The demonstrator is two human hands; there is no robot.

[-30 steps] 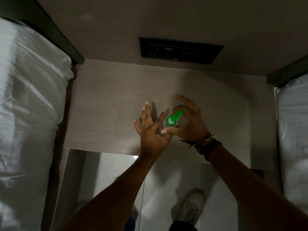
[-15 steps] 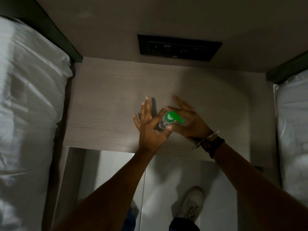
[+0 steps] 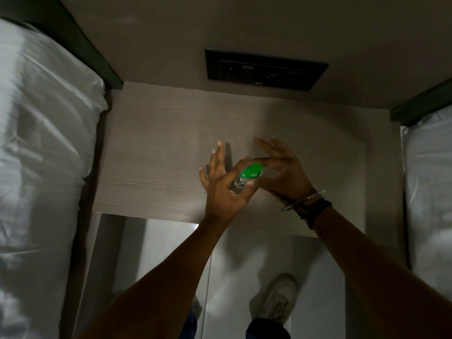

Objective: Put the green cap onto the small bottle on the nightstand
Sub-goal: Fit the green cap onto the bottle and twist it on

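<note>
A small clear bottle (image 3: pixel 237 184) is held above the wooden nightstand (image 3: pixel 156 152), gripped between the thumb and forefinger of my left hand (image 3: pixel 221 189); the other left fingers are spread upward. The green cap (image 3: pixel 251 171) sits on the bottle's top, tilted up and to the right. My right hand (image 3: pixel 283 170) pinches the cap between thumb and forefinger from the right, its remaining fingers fanned out. Most of the bottle's body is hidden behind my left hand.
White bedding lies at the left (image 3: pixel 41 152) and at the right (image 3: pixel 428 182) of the nightstand. A black socket panel (image 3: pixel 265 69) is on the wall behind. A bracelet and dark bands circle my right wrist (image 3: pixel 305 204). Below are the pale floor and a shoe (image 3: pixel 280 298).
The cap has gone from pointing up in my right fingers to sitting on the bottle's top. My right fingers have shifted around it, and both hands stay close together.
</note>
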